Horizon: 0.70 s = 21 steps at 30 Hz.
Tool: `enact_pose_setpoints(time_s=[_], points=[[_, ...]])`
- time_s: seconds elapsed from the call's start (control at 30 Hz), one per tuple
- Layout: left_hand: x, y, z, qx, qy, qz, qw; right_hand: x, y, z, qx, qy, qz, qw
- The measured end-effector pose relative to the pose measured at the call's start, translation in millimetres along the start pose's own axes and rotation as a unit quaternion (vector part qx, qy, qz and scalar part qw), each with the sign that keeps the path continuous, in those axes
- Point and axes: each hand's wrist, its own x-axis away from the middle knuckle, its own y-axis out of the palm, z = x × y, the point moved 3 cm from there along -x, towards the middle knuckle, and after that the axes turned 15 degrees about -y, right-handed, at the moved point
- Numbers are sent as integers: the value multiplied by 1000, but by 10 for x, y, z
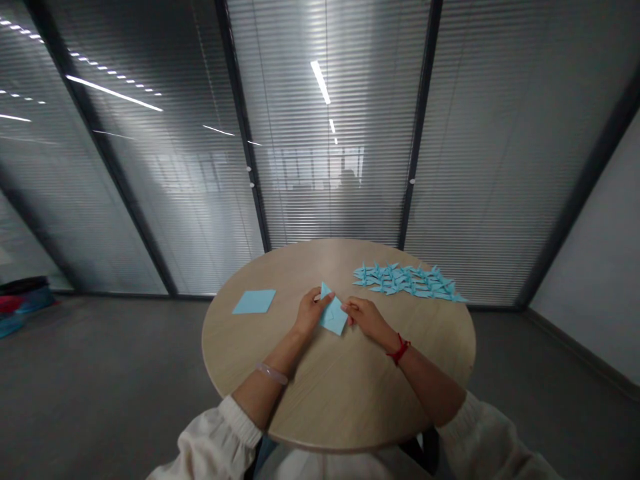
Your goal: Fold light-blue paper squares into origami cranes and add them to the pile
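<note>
A partly folded sheet of light blue origami paper (334, 318) is held up over the middle of the round table, with crease lines on its face. My left hand (310, 312) grips its left edge, thumb on the front and fingers behind. At the paper's right edge, my right hand (364, 315) pinches with thumb and forefinger; the other fingers are curled. A flat stack of blue paper (254, 301) lies to the left of my hands. Several folded blue paper cranes (407, 280) are grouped in rows at the table's back right.
The round wooden table (330, 413) stands in front of me, its far edge close to a glass partition with blinds (330, 200). A white wall (595, 267) is on the right. Red and blue items (25, 303) sit on the floor at far left.
</note>
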Motion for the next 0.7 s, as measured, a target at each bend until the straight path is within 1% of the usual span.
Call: enact_pose_setpoints(time_s=[0.1,0.23,0.3,0.53,0.7], points=[[-6,-15,3,10,-2,13,1000,1,12,6,-13,-1,-9,1000],[-13,-6,5,12,-6,-10,1000,3,-2,-7,34,-14,0,999],[-6,0,13,5,-6,-17,1000,8,5,-9,40,-16,4,999],[57,-8,68,8,-19,7,1000,23,54,8,11,-16,-4,1000],[49,-7,59,25,-31,-3,999,13,47,15,-2,-8,-7,1000]])
